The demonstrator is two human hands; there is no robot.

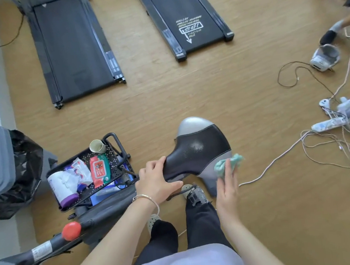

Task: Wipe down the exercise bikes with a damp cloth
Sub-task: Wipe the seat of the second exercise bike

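1. Saddle (196, 149) of the exercise bike is directly ahead of and below the person. Its long axis runs diagonally, with the narrow nose nearest the body and the broad rear pointing away.
2. Left hand (157, 182) grips the saddle nose, fingers over the top and thumb wrapped below. Judged to be steadying it.
3. Right hand (228, 188) lies on the saddle's right flank, fingers fairly straight, pressing a bunched teal cloth (228, 162) against the grey side panel. It is pressing, not clenching.
4. Step in hand, as a judgement: wiping the right flank. The black top shows a pale smudge near its middle, seemingly not yet wiped.
5. The right hand holds the cloth and is nearer the unwiped top. A stroke up and inward along the long axis would cover it.
6. Room: bare floor beyond the saddle's rear. Right of the saddle, loose cables (335, 152) lie on the floor, well apart. Left of the saddle, the supply cart (113, 162) stands near, just beside the left hand, limiting swing that way.
7. Below the saddle, the person's feet and the pedal crowd the space.
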